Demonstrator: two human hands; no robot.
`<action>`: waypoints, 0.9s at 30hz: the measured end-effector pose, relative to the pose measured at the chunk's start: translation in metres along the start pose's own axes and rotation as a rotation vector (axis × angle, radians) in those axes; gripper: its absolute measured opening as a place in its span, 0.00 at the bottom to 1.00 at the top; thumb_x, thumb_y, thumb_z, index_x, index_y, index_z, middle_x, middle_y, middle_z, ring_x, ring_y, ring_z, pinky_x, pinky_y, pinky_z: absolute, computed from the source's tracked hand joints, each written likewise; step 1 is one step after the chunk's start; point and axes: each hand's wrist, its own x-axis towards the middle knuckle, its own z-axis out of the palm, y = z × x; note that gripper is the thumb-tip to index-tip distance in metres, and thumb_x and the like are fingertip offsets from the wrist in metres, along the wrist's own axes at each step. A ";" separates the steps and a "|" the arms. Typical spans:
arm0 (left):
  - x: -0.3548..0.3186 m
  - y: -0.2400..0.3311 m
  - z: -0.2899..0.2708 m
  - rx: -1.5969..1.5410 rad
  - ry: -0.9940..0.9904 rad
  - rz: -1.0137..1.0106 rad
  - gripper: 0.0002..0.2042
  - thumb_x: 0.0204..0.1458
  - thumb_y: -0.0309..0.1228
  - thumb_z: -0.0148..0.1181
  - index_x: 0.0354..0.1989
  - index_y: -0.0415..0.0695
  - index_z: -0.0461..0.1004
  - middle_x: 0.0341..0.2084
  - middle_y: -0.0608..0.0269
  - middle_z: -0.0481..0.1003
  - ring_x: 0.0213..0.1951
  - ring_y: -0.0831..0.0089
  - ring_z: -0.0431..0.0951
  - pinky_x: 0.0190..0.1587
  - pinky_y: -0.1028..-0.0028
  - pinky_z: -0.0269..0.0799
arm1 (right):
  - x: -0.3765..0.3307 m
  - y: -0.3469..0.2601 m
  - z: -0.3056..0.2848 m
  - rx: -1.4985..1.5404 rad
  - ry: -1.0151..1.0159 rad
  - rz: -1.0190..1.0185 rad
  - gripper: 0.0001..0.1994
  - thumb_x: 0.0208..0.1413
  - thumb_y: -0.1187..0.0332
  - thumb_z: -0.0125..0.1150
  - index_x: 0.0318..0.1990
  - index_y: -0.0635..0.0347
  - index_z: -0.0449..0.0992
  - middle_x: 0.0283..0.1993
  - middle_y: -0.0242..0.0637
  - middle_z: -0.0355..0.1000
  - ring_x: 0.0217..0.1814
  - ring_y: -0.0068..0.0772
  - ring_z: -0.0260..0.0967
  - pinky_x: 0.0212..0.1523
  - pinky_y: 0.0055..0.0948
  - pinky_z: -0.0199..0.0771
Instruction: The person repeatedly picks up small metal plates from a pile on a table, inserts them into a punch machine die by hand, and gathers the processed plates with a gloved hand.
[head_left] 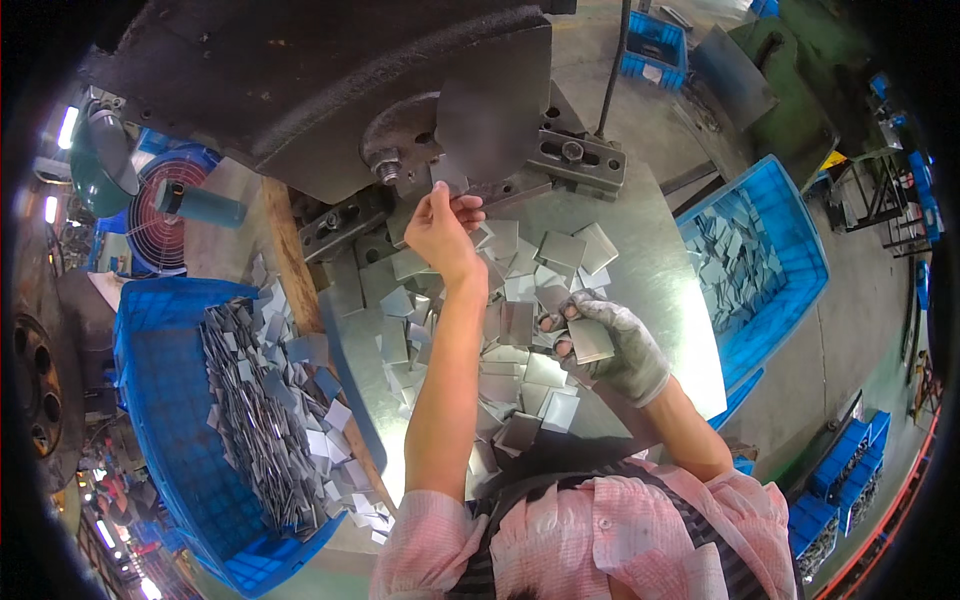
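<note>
Head view | left hand point(440, 228) grip pinches plate point(452, 186) at press | gloved right hand point(610, 345) grip apparently clasps plates point(590, 340)

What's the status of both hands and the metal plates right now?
Bare left hand pinching a flat grey metal plate at the dark press machine. Gloved right hand gripping a square plate. Loose plates scattered between them.

Loose square metal plates point(520, 300) lie scattered across the steel table point(660, 270).

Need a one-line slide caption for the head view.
Bare left hand feeds a metal plate into the press; gloved right hand holds square blanks.
</note>
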 end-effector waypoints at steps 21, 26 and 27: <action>-0.037 0.033 -0.067 1.297 -0.675 0.738 0.19 0.37 0.36 0.65 0.39 0.43 0.71 0.33 0.61 0.69 0.38 0.64 0.70 0.37 0.69 0.67 | -0.011 -0.011 -0.025 0.107 0.013 -0.113 0.06 0.56 0.68 0.47 0.33 0.60 0.66 0.40 0.46 0.68 0.32 0.33 0.70 0.33 0.27 0.75; -0.043 0.035 -0.060 1.427 -0.695 0.635 0.25 0.32 0.34 0.67 0.43 0.44 0.69 0.34 0.61 0.67 0.41 0.62 0.68 0.42 0.67 0.66 | -0.013 -0.013 -0.025 0.030 0.049 -0.123 0.07 0.56 0.66 0.48 0.33 0.59 0.66 0.40 0.46 0.68 0.33 0.32 0.70 0.35 0.27 0.73; -0.042 0.036 -0.061 1.466 -0.693 0.658 0.24 0.32 0.33 0.67 0.42 0.44 0.69 0.33 0.61 0.67 0.41 0.63 0.68 0.42 0.67 0.66 | -0.008 -0.014 -0.018 0.027 0.044 -0.120 0.07 0.56 0.66 0.48 0.33 0.59 0.66 0.40 0.46 0.68 0.33 0.32 0.70 0.35 0.27 0.73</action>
